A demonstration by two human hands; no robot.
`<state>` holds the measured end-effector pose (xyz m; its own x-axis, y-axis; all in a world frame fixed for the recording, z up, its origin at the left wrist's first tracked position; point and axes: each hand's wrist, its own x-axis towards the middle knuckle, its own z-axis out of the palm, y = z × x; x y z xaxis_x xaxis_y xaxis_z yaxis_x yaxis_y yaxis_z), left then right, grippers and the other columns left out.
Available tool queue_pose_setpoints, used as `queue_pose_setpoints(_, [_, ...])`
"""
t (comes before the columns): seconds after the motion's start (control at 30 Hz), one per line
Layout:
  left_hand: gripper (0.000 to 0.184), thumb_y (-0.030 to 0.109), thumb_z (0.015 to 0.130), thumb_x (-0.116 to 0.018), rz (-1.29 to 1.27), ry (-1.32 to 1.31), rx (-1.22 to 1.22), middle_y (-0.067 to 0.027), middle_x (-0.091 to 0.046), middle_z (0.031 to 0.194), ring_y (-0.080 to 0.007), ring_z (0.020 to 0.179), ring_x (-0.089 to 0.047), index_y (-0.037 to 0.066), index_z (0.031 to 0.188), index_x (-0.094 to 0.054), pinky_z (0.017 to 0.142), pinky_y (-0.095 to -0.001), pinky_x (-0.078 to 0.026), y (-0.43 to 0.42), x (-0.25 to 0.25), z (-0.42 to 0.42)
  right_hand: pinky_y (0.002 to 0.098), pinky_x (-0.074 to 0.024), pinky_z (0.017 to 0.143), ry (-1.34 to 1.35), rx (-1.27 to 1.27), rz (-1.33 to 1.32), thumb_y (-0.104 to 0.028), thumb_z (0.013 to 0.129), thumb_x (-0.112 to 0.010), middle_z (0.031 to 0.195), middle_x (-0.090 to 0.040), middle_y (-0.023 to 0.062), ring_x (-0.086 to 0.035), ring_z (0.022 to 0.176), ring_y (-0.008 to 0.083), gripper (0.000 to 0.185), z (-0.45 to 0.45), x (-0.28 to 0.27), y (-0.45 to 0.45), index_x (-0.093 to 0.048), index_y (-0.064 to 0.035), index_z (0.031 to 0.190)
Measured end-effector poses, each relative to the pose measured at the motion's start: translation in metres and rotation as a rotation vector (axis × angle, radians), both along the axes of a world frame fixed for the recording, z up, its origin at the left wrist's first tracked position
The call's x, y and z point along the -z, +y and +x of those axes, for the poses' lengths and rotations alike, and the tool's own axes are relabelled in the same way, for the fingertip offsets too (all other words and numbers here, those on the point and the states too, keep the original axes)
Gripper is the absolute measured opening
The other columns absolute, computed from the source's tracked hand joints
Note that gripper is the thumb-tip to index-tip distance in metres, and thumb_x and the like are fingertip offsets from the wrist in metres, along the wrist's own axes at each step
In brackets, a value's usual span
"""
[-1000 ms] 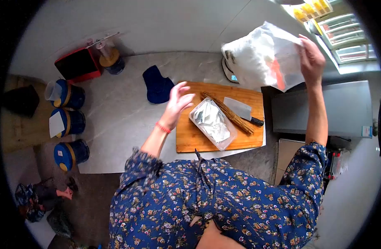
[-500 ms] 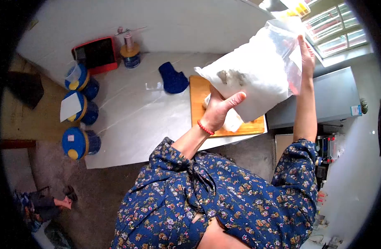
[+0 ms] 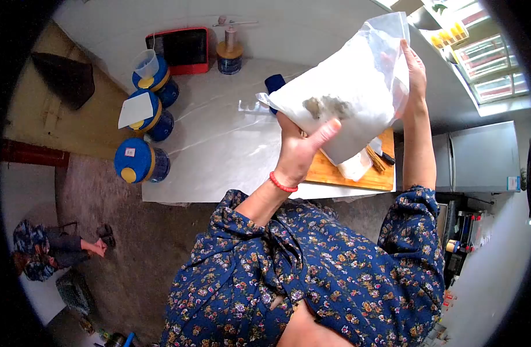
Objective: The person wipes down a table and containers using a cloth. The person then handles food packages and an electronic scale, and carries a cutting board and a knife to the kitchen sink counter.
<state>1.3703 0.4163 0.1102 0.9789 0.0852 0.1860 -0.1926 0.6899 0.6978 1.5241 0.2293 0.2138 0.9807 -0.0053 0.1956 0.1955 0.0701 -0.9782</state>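
Note:
A large clear plastic bag (image 3: 358, 81) of white material is held up tilted over the table, with a greyish-brown patch showing low on its side. My left hand (image 3: 297, 147), wearing a red bead bracelet, grips its lower left end, thumb on the front and fingers hidden behind. At the upper right edge, my right hand (image 3: 415, 75) pinches the slack plastic. Under the bag lies a wooden cutting board (image 3: 335, 176), partly covered. On it are a white packet (image 3: 356, 168), some brown sticks (image 3: 376, 159) and a black-handled item (image 3: 387, 158).
Several blue-lidded jars (image 3: 133, 160) line the table's left side, one topped by a clear cup (image 3: 145, 63). A red-framed screen (image 3: 179, 49) stands against the wall beside another jar (image 3: 229, 56). A dark blue cloth (image 3: 274, 84) lies behind the bag. Another person (image 3: 51, 248) sits lower left.
The view has shifted, so the table and jars appear further right. Both hands still hold the bag, which sits at nearly the same angle. More of the board's right side now shows.

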Motion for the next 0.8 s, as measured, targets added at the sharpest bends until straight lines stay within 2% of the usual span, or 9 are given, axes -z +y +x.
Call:
queue_pose_setpoints(0.13, [0.071, 0.026, 0.085, -0.068, -0.040, 0.096, -0.011, -0.0125, -0.041, 0.126, -0.0240, 0.118, -0.046, 0.008, 0.136, -0.022, 0.095, -0.0368, -0.046, 0.000, 0.005, -0.003, 0.0234, -0.0557, 0.055, 0.045, 0.011, -0.052, -0.030, 0.095, -0.053, 0.081, -0.065, 0.0051, -0.064, 0.066, 0.0107, 0.027, 0.003, 0.005, 0.003, -0.061, -0.0044, 0.096])
queue_pose_setpoints(0.23, [0.070, 0.023, 0.084, -0.067, -0.061, 0.122, 0.002, -0.0122, -0.041, 0.126, -0.0238, 0.116, -0.047, 0.009, 0.135, -0.022, 0.095, -0.0372, -0.045, 0.012, 0.014, -0.003, 0.0232, -0.0554, 0.054, 0.069, -0.003, -0.089, -0.030, 0.095, -0.053, 0.079, -0.065, 0.0050, -0.064, 0.063, 0.0106, 0.027, 0.013, 0.016, 0.011, -0.061, -0.0039, 0.096])
queue_pose_setpoints(0.33, [0.069, 0.022, 0.083, -0.066, -0.058, 0.136, -0.032, -0.0125, -0.039, 0.126, -0.0245, 0.116, -0.045, 0.011, 0.135, -0.021, 0.096, -0.0395, -0.044, 0.021, 0.013, -0.002, 0.0222, -0.0554, 0.055, 0.118, -0.020, -0.032, -0.029, 0.095, -0.052, 0.083, -0.064, 0.0049, -0.064, 0.068, 0.0100, 0.027, 0.007, 0.023, 0.033, -0.061, -0.0038, 0.099])
queue_pose_setpoints(0.43, [0.065, 0.018, 0.081, -0.068, -0.094, 0.211, -0.087, -0.0146, -0.039, 0.122, -0.0219, 0.114, -0.045, 0.001, 0.124, -0.024, 0.100, -0.0375, -0.037, 0.019, 0.009, -0.004, 0.0234, -0.0557, 0.060, 0.160, -0.076, -0.003, -0.029, 0.095, -0.053, 0.088, -0.064, 0.0051, -0.064, 0.072, 0.0112, 0.028, 0.007, 0.032, 0.033, -0.060, -0.0035, 0.103])
queue_pose_setpoints(0.53, [0.066, 0.019, 0.081, -0.068, -0.103, 0.213, -0.081, -0.0149, -0.038, 0.123, -0.0218, 0.114, -0.044, 0.002, 0.125, -0.022, 0.100, -0.0377, -0.037, 0.021, 0.010, -0.003, 0.0249, -0.0560, 0.061, 0.215, -0.063, -0.042, -0.030, 0.094, -0.053, 0.090, -0.064, 0.0060, -0.064, 0.072, 0.0123, 0.031, 0.016, 0.044, 0.029, -0.059, -0.0028, 0.106])
queue_pose_setpoints(0.63, [0.074, 0.032, 0.080, -0.065, -0.002, 0.301, -0.075, -0.0130, -0.035, 0.127, -0.0255, 0.117, -0.042, 0.014, 0.135, -0.020, 0.092, -0.0421, -0.043, 0.024, 0.017, -0.002, 0.0259, -0.0562, 0.062, 0.271, -0.066, -0.006, -0.030, 0.095, -0.052, 0.091, -0.064, 0.0068, -0.065, 0.074, 0.0131, 0.031, 0.014, 0.049, 0.037, -0.058, -0.0027, 0.109])
queue_pose_setpoints(0.73, [0.077, 0.039, 0.080, -0.064, -0.089, 0.373, -0.031, -0.0129, -0.035, 0.127, -0.0260, 0.117, -0.041, 0.015, 0.136, -0.018, 0.090, -0.0422, -0.044, 0.033, 0.022, 0.001, 0.0263, -0.0562, 0.063, 0.330, -0.060, 0.028, -0.028, 0.095, -0.051, 0.091, -0.064, 0.0068, -0.064, 0.075, 0.0135, 0.030, 0.010, 0.049, 0.047, -0.057, -0.0027, 0.109])
queue_pose_setpoints(0.8, [0.077, 0.041, 0.079, -0.063, -0.021, 0.356, -0.059, -0.0129, -0.035, 0.127, -0.0261, 0.117, -0.041, 0.015, 0.137, -0.019, 0.088, -0.0420, -0.045, 0.035, 0.025, 0.002, 0.0264, -0.0563, 0.064, 0.367, -0.044, 0.031, -0.027, 0.095, -0.051, 0.090, -0.064, 0.0063, -0.064, 0.075, 0.0133, 0.029, 0.005, 0.049, 0.051, -0.057, -0.0027, 0.109])
